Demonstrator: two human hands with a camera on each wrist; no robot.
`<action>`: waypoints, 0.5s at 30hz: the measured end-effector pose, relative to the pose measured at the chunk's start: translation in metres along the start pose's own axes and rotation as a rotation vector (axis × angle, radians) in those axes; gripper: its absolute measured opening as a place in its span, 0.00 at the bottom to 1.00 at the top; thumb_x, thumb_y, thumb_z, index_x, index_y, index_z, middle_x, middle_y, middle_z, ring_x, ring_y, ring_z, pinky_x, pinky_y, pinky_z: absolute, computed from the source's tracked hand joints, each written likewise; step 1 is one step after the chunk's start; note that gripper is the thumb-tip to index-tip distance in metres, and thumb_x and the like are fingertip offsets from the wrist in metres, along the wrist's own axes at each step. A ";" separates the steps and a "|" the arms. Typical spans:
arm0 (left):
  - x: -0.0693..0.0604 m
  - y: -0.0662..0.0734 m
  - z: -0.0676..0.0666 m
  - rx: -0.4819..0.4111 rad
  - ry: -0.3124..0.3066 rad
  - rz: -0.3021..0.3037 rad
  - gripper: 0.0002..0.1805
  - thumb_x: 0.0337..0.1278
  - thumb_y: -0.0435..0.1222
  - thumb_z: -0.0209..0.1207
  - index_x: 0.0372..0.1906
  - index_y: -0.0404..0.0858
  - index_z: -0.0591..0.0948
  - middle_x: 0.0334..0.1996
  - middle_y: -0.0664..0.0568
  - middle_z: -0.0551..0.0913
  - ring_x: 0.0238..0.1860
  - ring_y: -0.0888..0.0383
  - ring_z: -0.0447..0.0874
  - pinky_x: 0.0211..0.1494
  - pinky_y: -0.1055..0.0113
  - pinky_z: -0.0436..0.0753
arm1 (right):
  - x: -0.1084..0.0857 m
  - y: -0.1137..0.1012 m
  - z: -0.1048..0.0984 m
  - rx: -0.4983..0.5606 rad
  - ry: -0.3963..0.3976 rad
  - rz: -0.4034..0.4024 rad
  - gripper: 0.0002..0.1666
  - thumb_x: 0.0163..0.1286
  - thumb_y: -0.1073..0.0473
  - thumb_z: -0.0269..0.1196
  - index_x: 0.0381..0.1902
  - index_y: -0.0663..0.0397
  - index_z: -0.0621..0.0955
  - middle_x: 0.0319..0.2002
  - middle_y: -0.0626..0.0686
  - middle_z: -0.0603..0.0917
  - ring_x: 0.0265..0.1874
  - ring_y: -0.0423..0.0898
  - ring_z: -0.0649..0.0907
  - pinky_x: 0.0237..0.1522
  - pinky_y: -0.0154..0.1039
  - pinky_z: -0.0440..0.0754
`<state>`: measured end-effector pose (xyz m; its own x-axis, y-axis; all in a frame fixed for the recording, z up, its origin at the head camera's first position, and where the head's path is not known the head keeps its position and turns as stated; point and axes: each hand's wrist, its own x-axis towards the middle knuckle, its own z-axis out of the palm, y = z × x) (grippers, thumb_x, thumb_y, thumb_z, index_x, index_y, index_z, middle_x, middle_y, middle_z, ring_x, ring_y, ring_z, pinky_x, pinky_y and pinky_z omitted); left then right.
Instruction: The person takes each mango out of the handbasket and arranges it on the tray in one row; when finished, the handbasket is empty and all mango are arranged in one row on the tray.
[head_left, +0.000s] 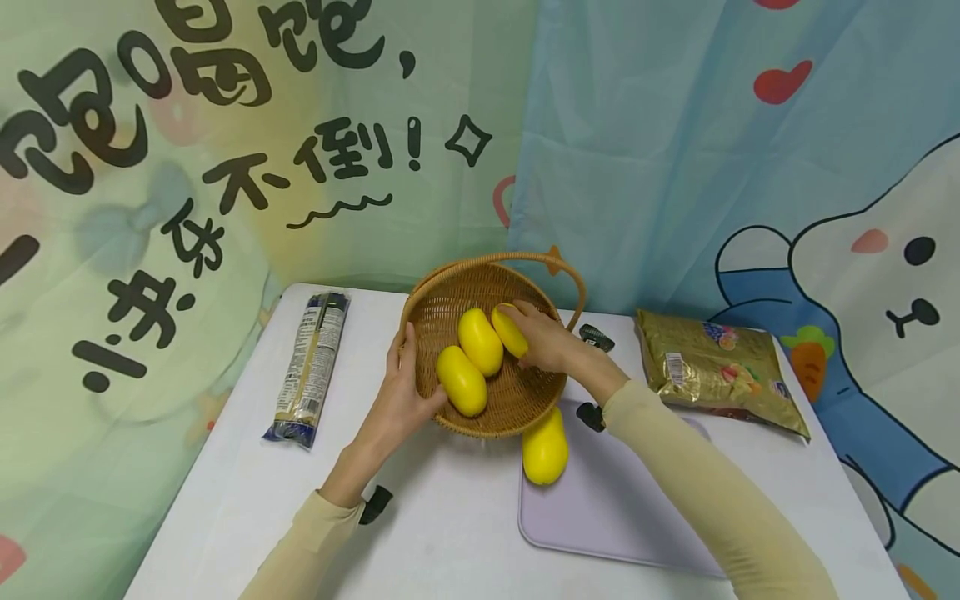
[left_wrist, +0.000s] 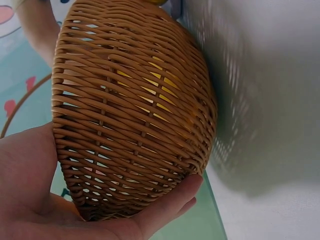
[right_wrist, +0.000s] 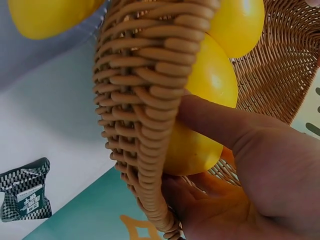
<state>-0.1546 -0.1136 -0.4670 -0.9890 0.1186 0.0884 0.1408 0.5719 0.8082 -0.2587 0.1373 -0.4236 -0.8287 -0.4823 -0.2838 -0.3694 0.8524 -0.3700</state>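
Observation:
My left hand [head_left: 403, 396] grips the near left side of a brown wicker basket [head_left: 517, 408], its fingers spread along the weave in the left wrist view. The basket is tilted with its opening toward the head camera. Two yellow mangoes [head_left: 481, 342] lie inside it, side by side. Inside the far right part of the basket, my right hand [head_left: 546, 337] holds a third mango [right_wrist: 192, 152] between thumb and fingers. Outside the basket, another mango [head_left: 545, 454] rests on a lilac tray [head_left: 600, 521], partly covered by the basket's edge.
A long clear packet [head_left: 309, 367] lies at the table's left. To the right is a gold bag [head_left: 720, 371] with fruit pictures. A small dark checkered packet [right_wrist: 27, 190] sits behind the right forearm. A printed curtain [head_left: 622, 150] hangs along the back.

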 end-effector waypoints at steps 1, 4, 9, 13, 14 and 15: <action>0.000 0.000 0.000 0.001 0.000 0.001 0.59 0.59 0.34 0.65 0.82 0.40 0.35 0.81 0.36 0.37 0.73 0.34 0.64 0.70 0.44 0.72 | 0.000 0.001 0.000 0.005 0.002 -0.001 0.56 0.65 0.67 0.70 0.82 0.49 0.52 0.81 0.65 0.48 0.76 0.66 0.61 0.69 0.61 0.71; 0.000 0.000 0.000 0.002 0.001 0.000 0.59 0.59 0.34 0.65 0.82 0.41 0.35 0.81 0.36 0.37 0.73 0.33 0.65 0.70 0.44 0.73 | -0.003 0.002 0.001 0.016 0.006 -0.005 0.55 0.66 0.66 0.69 0.82 0.49 0.51 0.81 0.66 0.48 0.76 0.67 0.61 0.69 0.60 0.71; 0.000 0.000 0.000 0.010 0.005 0.001 0.60 0.59 0.34 0.67 0.83 0.41 0.35 0.81 0.35 0.38 0.72 0.33 0.65 0.69 0.43 0.73 | -0.008 0.003 -0.001 0.049 0.030 -0.007 0.57 0.65 0.64 0.71 0.83 0.50 0.51 0.80 0.66 0.47 0.76 0.67 0.60 0.70 0.61 0.70; 0.000 -0.002 0.001 0.013 0.007 -0.002 0.60 0.59 0.35 0.66 0.82 0.41 0.35 0.81 0.34 0.38 0.72 0.33 0.65 0.69 0.43 0.74 | -0.013 0.003 -0.005 0.058 0.059 -0.032 0.57 0.65 0.62 0.72 0.82 0.50 0.51 0.80 0.66 0.49 0.76 0.66 0.60 0.69 0.60 0.70; 0.000 -0.002 0.001 0.012 0.006 -0.006 0.60 0.59 0.35 0.66 0.82 0.41 0.35 0.81 0.35 0.38 0.72 0.33 0.65 0.69 0.43 0.74 | -0.015 0.003 -0.006 0.062 0.064 -0.039 0.57 0.65 0.61 0.72 0.82 0.50 0.51 0.80 0.65 0.49 0.76 0.65 0.60 0.69 0.60 0.71; 0.000 -0.002 0.000 0.011 0.003 -0.009 0.60 0.60 0.36 0.66 0.82 0.41 0.34 0.81 0.35 0.37 0.73 0.33 0.64 0.69 0.43 0.73 | -0.016 0.002 -0.008 0.065 0.070 -0.049 0.57 0.65 0.61 0.72 0.82 0.51 0.51 0.80 0.65 0.49 0.76 0.65 0.60 0.69 0.59 0.71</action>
<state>-0.1554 -0.1145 -0.4691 -0.9903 0.1108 0.0834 0.1326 0.5819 0.8024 -0.2492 0.1485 -0.4130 -0.8386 -0.5057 -0.2026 -0.3839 0.8124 -0.4389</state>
